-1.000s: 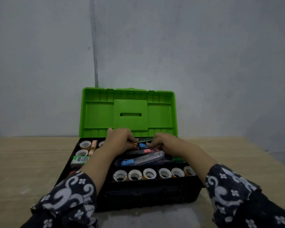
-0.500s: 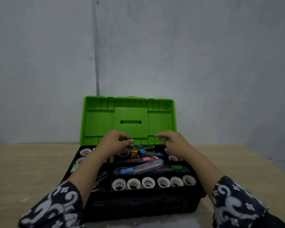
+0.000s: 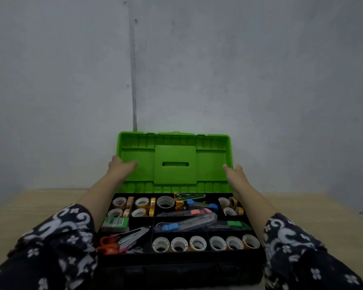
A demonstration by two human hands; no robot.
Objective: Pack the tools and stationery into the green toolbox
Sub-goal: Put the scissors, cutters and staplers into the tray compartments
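The toolbox stands open on the table, its green lid upright and its black tray packed. My left hand holds the lid's left edge, thumb on the inner face and fingers behind it. At the lid's right edge, my right hand holds on the same way. The tray holds several tape rolls along the front, a clear cutter with a blue slider, a pink cutter, orange-handled scissors, a green box and more tape rolls at the back left.
The toolbox sits on a pale wooden table against a grey wall. My patterned sleeves flank the box on both sides. A black roll and a green-handled tool lie in the back middle compartment.
Both hands left the items in the tray's back middle, rose and spread apart to the lid's left and right edges. The view has moved closer to the box.
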